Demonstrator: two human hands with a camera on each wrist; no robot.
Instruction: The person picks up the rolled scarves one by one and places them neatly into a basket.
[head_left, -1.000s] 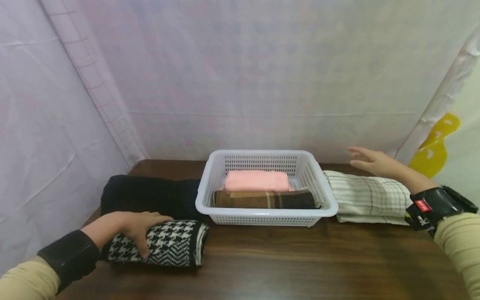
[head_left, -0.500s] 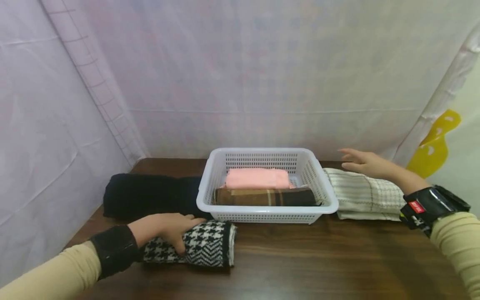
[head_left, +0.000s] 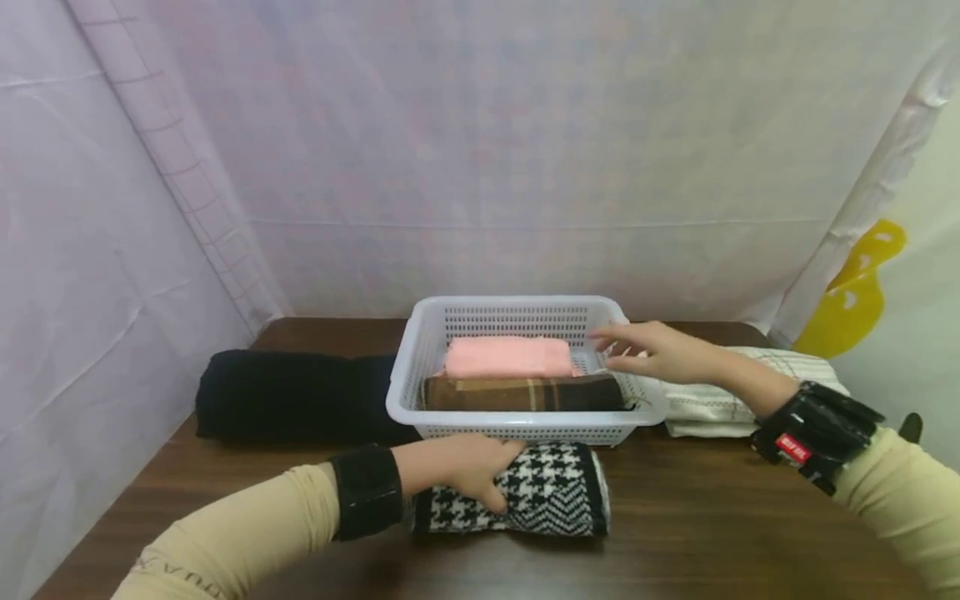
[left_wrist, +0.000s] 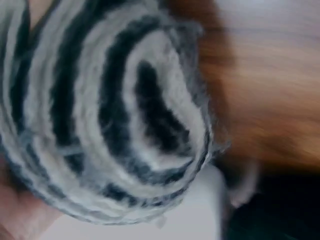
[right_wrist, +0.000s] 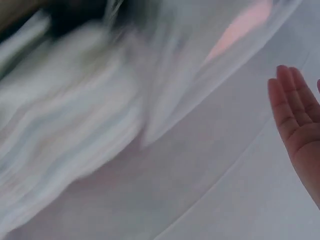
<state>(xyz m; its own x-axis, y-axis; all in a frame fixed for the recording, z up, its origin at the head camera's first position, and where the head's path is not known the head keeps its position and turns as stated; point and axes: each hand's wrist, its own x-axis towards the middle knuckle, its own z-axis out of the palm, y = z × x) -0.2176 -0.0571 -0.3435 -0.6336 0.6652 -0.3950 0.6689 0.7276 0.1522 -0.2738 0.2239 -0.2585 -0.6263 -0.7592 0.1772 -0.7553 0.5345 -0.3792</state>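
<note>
The left grip (head_left: pixel 477 472) clasps the rolled scarf (head_left: pixel 553 492) between thumb and fingers just in front of the basket (head_left: pixel 525 419); its unheld right end could uncoil if lifted, while the empty, straight-fingered right grip (head_left: pixel 660 356) might bump the basket.

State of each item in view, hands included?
White perforated plastic basket: upright, partly filled
Pink cloth bundle: in basket
Brown plaid cloth bundle: in basket
Black-and-white houndstooth cloth: rolled, outside basket
Black cloth bundle: outside basket
White striped cloth: folded, outside basket
Left hand: gripping houndstooth cloth
Right hand: open, empty
</note>
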